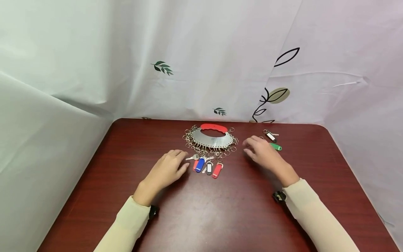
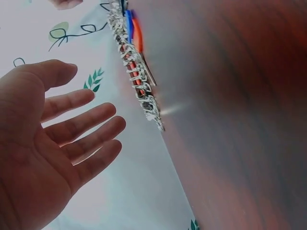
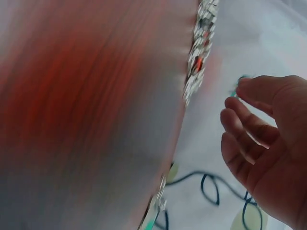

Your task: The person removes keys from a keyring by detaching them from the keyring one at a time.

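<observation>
A curved metal key-ring holder (image 1: 207, 140) with a red handle (image 1: 214, 127) and many small snap hooks and rings lies at the back middle of the table. Along its front edge are keys (image 1: 192, 158) with a blue tag (image 1: 200, 165), a black-framed tag (image 1: 209, 168) and red tags (image 1: 217, 170). Just left of these keys is my left hand (image 1: 167, 168), palm empty and fingers spread in the left wrist view. To the right of the holder hovers my right hand (image 1: 262, 154), its fingers loosely bent with nothing between them. Beyond it lie a green tag (image 1: 275, 146) and a black-framed tag (image 1: 270, 136).
The dark red wooden table (image 1: 201, 210) has rounded back corners. White curtain-like sheeting (image 1: 204, 52) with leaf prints hangs right behind it and along both sides. Each wrist wears a dark strapped device (image 1: 279, 196).
</observation>
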Demonstrator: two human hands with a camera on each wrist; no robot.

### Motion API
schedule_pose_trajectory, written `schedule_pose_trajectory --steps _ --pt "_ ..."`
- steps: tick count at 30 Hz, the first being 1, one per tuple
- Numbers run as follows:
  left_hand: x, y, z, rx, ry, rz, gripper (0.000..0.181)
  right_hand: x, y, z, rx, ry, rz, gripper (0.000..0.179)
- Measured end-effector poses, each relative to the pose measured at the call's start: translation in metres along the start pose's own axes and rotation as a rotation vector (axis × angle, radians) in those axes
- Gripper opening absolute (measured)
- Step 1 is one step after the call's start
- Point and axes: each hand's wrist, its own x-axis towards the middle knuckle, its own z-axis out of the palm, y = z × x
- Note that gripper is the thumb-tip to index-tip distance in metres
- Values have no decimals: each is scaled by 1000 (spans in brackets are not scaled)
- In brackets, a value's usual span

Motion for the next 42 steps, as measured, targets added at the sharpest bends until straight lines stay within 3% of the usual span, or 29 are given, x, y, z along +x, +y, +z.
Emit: schedule_pose_trajectory --steps 7,19,26,33,42 --pt "9 9 2 -42 3 -31 31 16 -31 10 74 -68 7 19" --pt "30 29 10 -142 -24 -69 37 39 -62 31 48 -266 74 14" --pt "38 34 15 -183 -54 -133 36 45 -72 41 19 -332 188 22" --pt "48 37 17 -212 -63 -157 29 46 -81 51 -30 -370 304 37" --pt "50 37 19 -241 -62 -164 25 42 -83 47 -36 -398 255 15"
